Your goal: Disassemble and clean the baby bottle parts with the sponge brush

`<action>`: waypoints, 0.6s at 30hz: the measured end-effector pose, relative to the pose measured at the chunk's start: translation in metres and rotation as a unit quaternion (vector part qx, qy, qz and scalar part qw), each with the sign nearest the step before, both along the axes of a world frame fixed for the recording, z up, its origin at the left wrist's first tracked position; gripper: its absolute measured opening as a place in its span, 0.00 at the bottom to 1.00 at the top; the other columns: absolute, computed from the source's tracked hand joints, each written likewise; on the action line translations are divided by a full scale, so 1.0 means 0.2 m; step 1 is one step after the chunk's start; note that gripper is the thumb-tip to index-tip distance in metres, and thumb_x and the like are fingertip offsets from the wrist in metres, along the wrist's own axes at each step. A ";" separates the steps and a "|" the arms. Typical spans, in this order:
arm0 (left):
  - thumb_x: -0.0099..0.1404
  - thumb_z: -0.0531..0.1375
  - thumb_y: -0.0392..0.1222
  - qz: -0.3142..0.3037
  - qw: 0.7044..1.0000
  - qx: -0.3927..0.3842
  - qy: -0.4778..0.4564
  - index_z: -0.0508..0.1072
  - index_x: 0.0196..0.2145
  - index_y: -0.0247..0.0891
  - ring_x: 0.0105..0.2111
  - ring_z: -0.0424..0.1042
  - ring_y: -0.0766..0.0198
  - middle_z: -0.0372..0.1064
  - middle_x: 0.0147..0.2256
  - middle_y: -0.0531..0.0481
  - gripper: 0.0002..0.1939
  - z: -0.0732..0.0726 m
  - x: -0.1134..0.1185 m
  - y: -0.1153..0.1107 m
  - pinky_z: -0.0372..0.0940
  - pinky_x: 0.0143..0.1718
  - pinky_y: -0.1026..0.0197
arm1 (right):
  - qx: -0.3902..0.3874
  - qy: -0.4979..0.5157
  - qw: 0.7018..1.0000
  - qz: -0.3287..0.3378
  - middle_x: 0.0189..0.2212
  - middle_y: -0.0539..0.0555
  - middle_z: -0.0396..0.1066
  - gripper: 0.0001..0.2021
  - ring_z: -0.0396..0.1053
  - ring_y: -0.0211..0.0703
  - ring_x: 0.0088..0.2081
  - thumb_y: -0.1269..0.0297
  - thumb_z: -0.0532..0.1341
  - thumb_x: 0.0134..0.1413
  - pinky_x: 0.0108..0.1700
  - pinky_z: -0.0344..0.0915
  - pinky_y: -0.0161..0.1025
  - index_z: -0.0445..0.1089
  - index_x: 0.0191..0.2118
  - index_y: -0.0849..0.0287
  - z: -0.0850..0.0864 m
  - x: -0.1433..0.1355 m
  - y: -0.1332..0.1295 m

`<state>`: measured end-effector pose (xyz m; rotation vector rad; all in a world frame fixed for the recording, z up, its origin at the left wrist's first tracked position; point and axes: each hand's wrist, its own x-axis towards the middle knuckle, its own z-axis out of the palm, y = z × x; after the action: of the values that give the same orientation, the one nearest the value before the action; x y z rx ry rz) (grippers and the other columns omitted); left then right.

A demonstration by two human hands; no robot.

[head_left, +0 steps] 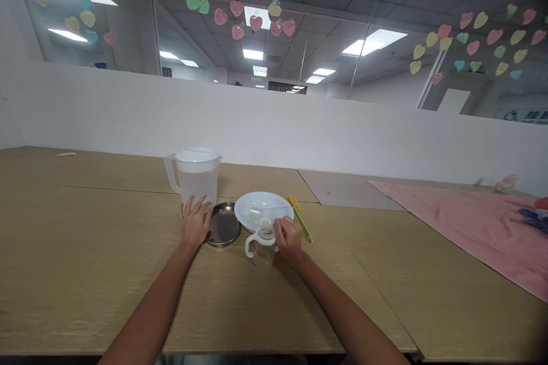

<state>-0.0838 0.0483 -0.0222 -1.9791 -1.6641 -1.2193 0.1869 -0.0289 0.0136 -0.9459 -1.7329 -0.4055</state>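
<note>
A clear baby bottle [264, 252] with white side handles stands uncapped on the table. My right hand [288, 236] is closed at its right handle, the fingers mostly hiding that handle. My left hand [194, 222] lies with fingers spread against the lower front of a translucent lidded pitcher [198, 177], which holds clear liquid. Beside that hand is a round metal tray [224, 228]. Behind the bottle sits a white bowl [244, 201] with small translucent pieces in it, too unclear to name. A brush [303, 223] with yellow head and green handle lies right of the bowl.
A pink cloth [466, 222] covers the right side of the wooden table [107, 274], with a blue object [535, 217] at its edge. Far left lies a small pale flat piece [66, 154]. A white wall [257, 125] closes the back.
</note>
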 end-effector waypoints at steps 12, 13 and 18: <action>0.65 0.45 0.46 0.081 0.994 -0.021 -0.065 0.69 0.46 0.34 0.60 0.48 0.45 0.57 0.58 0.40 0.20 0.00 -0.02 0.00 0.44 0.57 0.41 | -0.002 -0.010 1.000 -0.010 0.14 0.47 0.52 0.19 0.50 0.34 0.19 0.69 0.48 0.59 0.25 0.45 0.37 0.52 0.16 0.58 0.01 0.00 -0.01; 0.65 0.45 0.46 0.079 0.994 -0.023 -0.072 0.69 0.46 0.34 0.60 0.49 0.45 0.55 0.58 0.40 0.20 0.00 -0.03 0.01 0.45 0.57 0.41 | -0.002 -0.009 1.000 -0.010 0.14 0.47 0.52 0.19 0.50 0.34 0.19 0.69 0.48 0.59 0.25 0.45 0.37 0.52 0.16 0.58 0.00 0.00 -0.01; 0.62 0.50 0.53 0.076 0.980 -0.032 -0.184 0.57 0.51 0.31 0.57 0.54 0.48 0.55 0.54 0.34 0.26 -0.04 -0.09 0.09 0.53 0.55 0.46 | 0.004 -0.004 1.000 -0.006 0.13 0.47 0.51 0.20 0.50 0.34 0.19 0.69 0.47 0.59 0.25 0.44 0.36 0.51 0.16 0.58 0.00 -0.01 -0.01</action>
<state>-0.1018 0.0663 -0.0293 -1.6974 -2.0078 -1.5611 0.1854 -0.0299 0.0141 -0.9508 -1.7331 -0.4242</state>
